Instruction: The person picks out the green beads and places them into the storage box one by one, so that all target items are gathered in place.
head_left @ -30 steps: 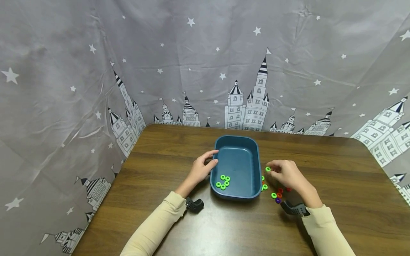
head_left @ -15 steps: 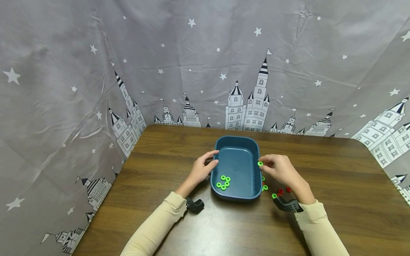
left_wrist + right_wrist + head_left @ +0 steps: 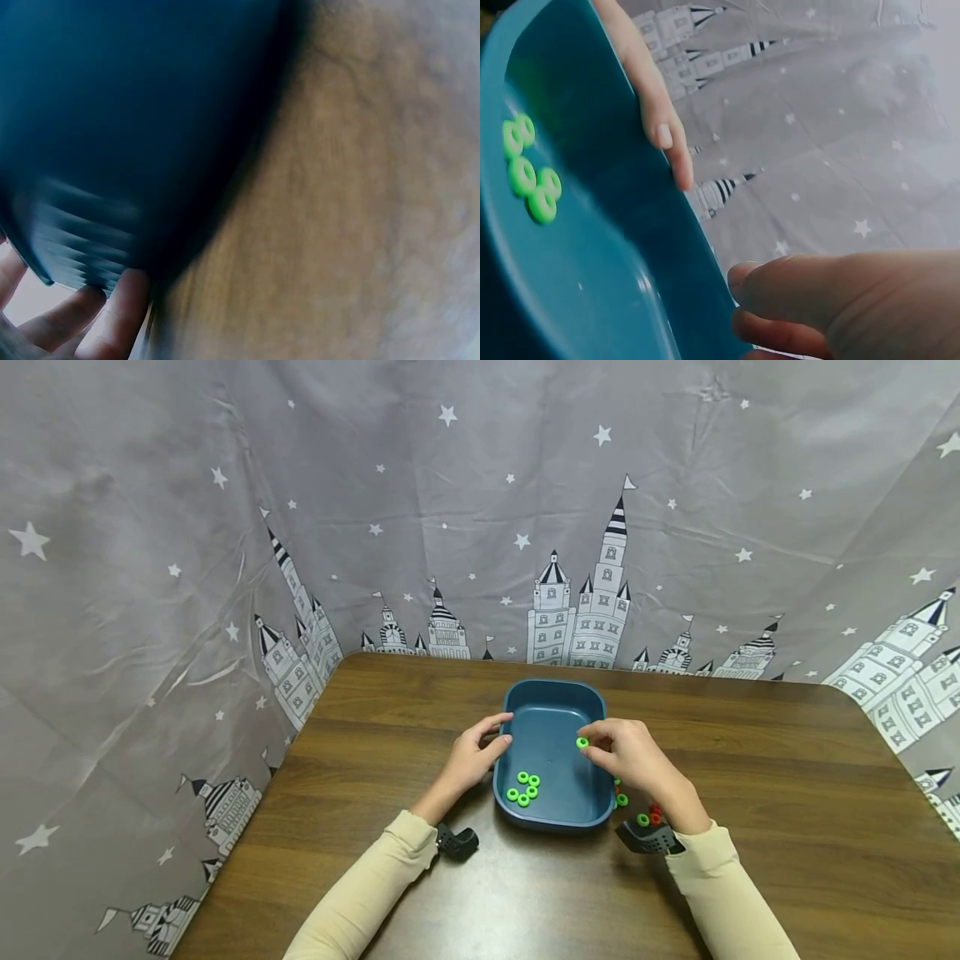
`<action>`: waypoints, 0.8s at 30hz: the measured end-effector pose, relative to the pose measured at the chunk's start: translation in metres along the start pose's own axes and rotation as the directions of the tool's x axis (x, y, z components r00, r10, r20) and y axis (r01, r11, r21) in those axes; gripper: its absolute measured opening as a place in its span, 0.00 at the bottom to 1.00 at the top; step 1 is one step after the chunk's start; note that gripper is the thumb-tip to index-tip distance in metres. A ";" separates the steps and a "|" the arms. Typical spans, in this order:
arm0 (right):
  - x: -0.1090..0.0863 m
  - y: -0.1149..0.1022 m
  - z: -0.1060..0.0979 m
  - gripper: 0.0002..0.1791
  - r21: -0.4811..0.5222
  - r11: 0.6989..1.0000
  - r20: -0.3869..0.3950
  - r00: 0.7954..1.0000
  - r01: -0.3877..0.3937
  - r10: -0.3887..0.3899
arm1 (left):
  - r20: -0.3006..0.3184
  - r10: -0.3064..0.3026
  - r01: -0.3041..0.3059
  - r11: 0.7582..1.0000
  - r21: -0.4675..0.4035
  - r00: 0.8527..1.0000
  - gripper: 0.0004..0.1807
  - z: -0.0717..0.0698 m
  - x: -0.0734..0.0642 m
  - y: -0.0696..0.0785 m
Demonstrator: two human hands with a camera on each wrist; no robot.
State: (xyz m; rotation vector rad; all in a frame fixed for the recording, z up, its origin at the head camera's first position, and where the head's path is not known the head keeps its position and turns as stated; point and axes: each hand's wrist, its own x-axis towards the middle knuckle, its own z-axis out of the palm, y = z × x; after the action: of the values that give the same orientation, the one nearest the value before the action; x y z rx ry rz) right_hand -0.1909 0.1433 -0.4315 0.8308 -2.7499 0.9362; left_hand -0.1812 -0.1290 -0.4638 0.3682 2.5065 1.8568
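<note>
A blue plastic bin (image 3: 555, 822) stands on the table. My left hand (image 3: 468, 757) holds its left wall; in the left wrist view the fingers (image 3: 120, 311) touch the ribbed outer side. Over the bin's right half, my right hand (image 3: 633, 760) pinches a small green ring (image 3: 582, 742) between thumb and fingertips. That ring does not show in the right wrist view, where the right hand (image 3: 840, 296) appears near the rim. Several green rings (image 3: 528, 787) lie inside the bin at the near left corner.
Outside the bin's right wall, a few green rings (image 3: 622, 800) lie on the wooden table (image 3: 525, 885). Red rings (image 3: 656, 814) and another green ring (image 3: 642, 819) lie further right, partly hidden by the right wrist. A grey castle-print curtain (image 3: 450, 510) hangs behind.
My right hand has carried the green ring leftward from beside the bin, across its right rim, to above the inside. My left hand has stayed on the bin's left side.
</note>
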 end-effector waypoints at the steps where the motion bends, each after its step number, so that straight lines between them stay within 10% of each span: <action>1: 0.001 -0.002 0.002 0.11 0.002 1.000 0.004 1.000 0.005 -0.005 | -0.002 -0.001 0.001 1.000 -0.003 1.000 0.23 0.000 0.000 0.000; 24: 0.017 -0.013 0.038 0.09 -0.035 0.998 0.144 0.989 0.046 -0.041 | -0.053 -0.024 0.024 1.000 0.002 0.998 0.22 0.008 0.009 -0.023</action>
State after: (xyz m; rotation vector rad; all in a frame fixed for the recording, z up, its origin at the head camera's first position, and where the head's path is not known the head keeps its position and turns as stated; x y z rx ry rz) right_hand -0.1956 0.1043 -0.4508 0.9838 -2.8464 0.8448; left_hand -0.1935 -0.1262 -0.4867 0.2908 2.5351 1.8797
